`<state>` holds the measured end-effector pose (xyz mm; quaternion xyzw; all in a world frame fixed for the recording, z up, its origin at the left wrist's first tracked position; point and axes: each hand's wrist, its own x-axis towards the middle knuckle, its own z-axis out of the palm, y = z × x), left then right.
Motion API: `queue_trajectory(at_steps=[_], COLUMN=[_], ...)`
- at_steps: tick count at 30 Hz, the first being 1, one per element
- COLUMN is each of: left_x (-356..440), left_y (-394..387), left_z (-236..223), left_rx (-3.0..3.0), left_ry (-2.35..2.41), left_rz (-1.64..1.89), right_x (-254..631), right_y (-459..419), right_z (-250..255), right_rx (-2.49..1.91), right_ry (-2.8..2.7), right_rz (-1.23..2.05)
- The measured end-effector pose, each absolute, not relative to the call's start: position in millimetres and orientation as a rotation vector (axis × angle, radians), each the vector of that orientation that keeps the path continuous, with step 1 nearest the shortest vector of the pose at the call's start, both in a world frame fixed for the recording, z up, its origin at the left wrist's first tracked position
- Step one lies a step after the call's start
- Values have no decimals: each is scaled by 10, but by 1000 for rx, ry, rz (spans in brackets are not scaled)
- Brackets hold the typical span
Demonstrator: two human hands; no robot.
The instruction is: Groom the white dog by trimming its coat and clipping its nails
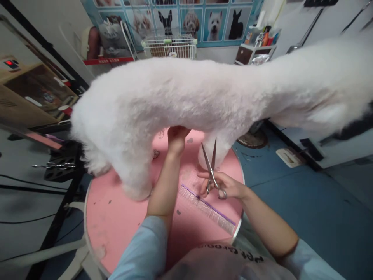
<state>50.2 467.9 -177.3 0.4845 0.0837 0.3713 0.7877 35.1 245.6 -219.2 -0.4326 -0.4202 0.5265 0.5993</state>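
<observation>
The left arm point(163, 186) reaches nearly straight in toward the white dog point(189, 89), the left hand point(177, 134) up at the dog's belly, its fingers mostly hidden, so its grip cannot be made out. The right arm point(268, 221) bends at the elbow and angles inward; the right hand point(224, 183) is on the near side of the dog's front leg, its grip closed, one finger extended toward the dog's hind end. Both forearms are bare.

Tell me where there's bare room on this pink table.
The near left of the table, between the dog's hind leg, your left forearm and rim, looks mostly bare. Crowded to the right: comb, your right hand and open scissors.
</observation>
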Motion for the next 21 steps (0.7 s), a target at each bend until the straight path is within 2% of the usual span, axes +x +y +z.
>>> queue_trajectory(at_steps=[7, 21], left_x=[474, 490], left_y=[4626, 4620], left_z=[-1727, -1740], left_rx=[981, 1021], left_ry=[142, 134], left_rz=[749, 761], right_x=[370, 325], right_y=[2526, 2595], right_z=[-2241, -2231], right_rx=[-1132, -1062], right_ry=[-952, -854], right_rz=[1250, 1126])
